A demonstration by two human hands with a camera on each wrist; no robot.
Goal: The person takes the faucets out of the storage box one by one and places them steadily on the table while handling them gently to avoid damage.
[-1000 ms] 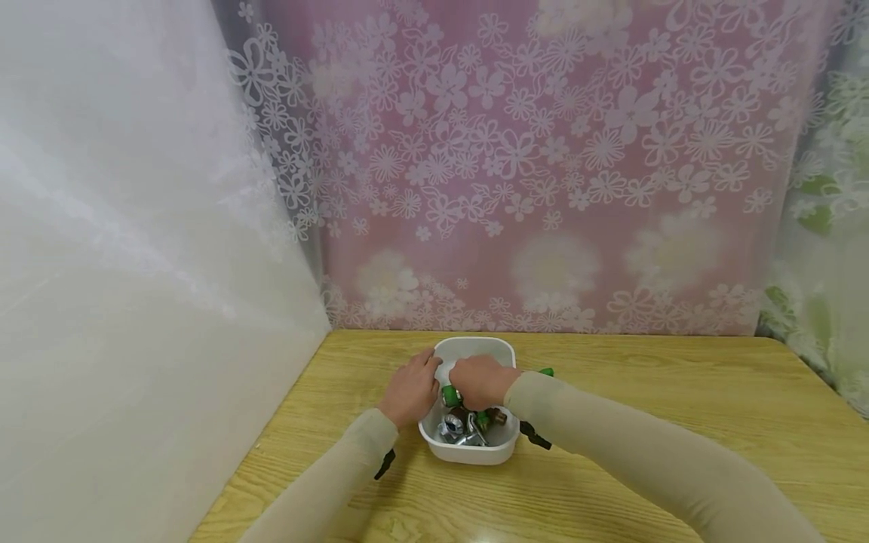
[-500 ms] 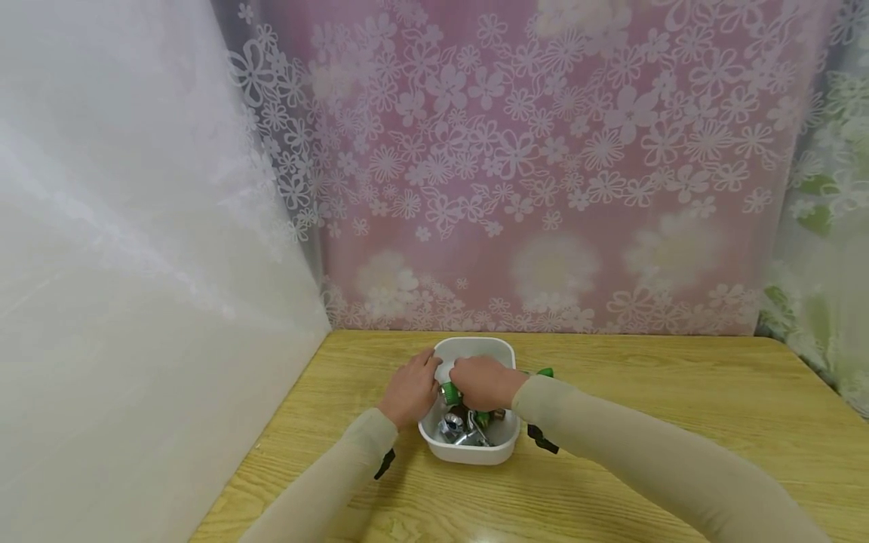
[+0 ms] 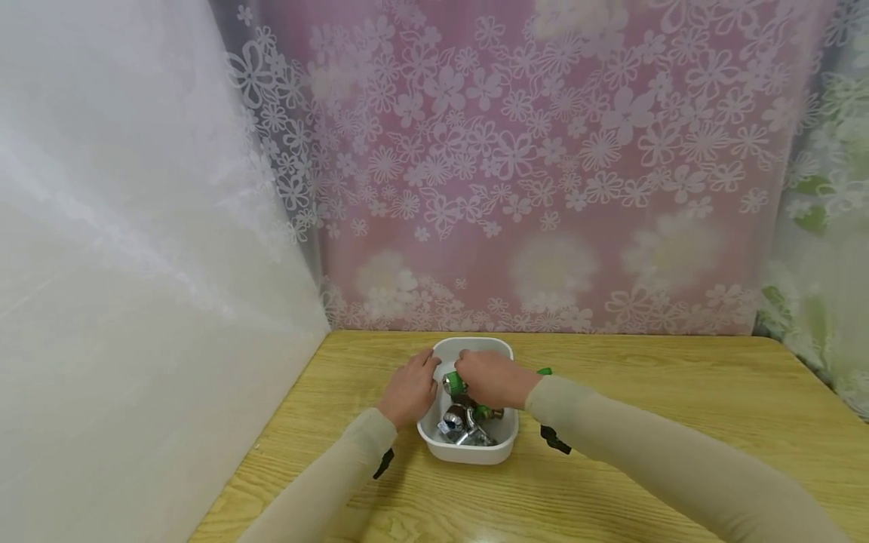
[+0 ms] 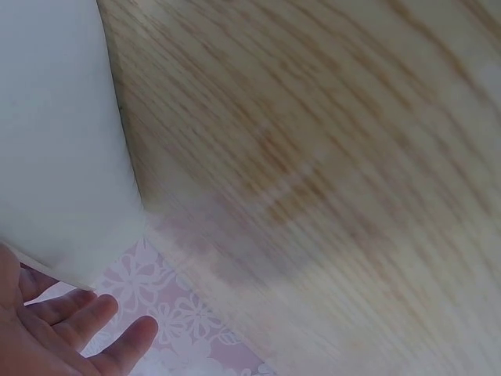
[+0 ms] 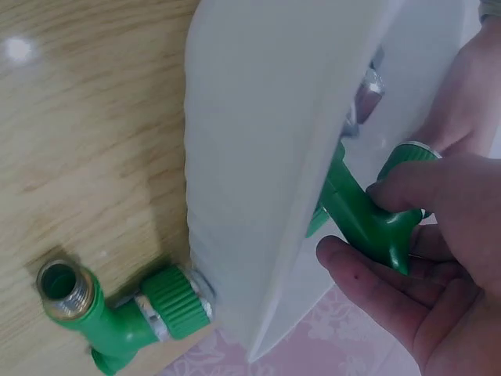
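Note:
A white plastic tub (image 3: 471,455) stands on the table. My left hand (image 3: 409,392) holds its left wall, with fingers on both sides of the rim. Over the tub's inside, my right hand (image 3: 492,381) grips a green branched pipe fitting (image 5: 376,231) with a ribbed collar, pinched between thumb and fingers; part of it is hidden by the hand. Below lie chrome tap parts (image 3: 468,437), a brown-and-chrome piece (image 3: 455,417) and another green fitting with a brass-coloured end (image 3: 490,412).
Outside the tub's right wall, another green pipe fitting (image 5: 117,329) with a threaded metal end lies on the wooden table (image 3: 645,422). A white sheet (image 3: 136,264) hangs at the left, and a pink flowered curtain (image 3: 543,188) closes off the back.
My right hand has shifted a little to the right and up with the green pipe fitting, showing more of the pieces below. My left hand stays at the rim.

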